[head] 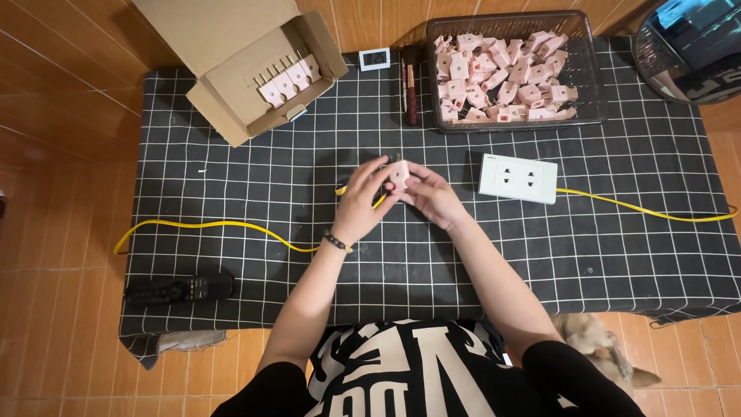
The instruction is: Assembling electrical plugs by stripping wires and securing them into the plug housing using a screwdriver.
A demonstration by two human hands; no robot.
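Between my fingertips I hold a pale pink plug [399, 175], pinched by the left hand [361, 202] and the right hand [431, 196] together, just above the checked black cloth [231, 185]. Its long axis runs roughly away from me; I cannot tell which end leads. A yellow cable [208, 225] emerges beside the left fingers and trails leftward. Right of the fingers lies a white socket block [517, 177]. Beyond them stands a dark basket [587, 69] of pink plugs; beyond-left, an open brown cardboard box [224, 73] with a row of plugs, and a small white square display [375, 59].
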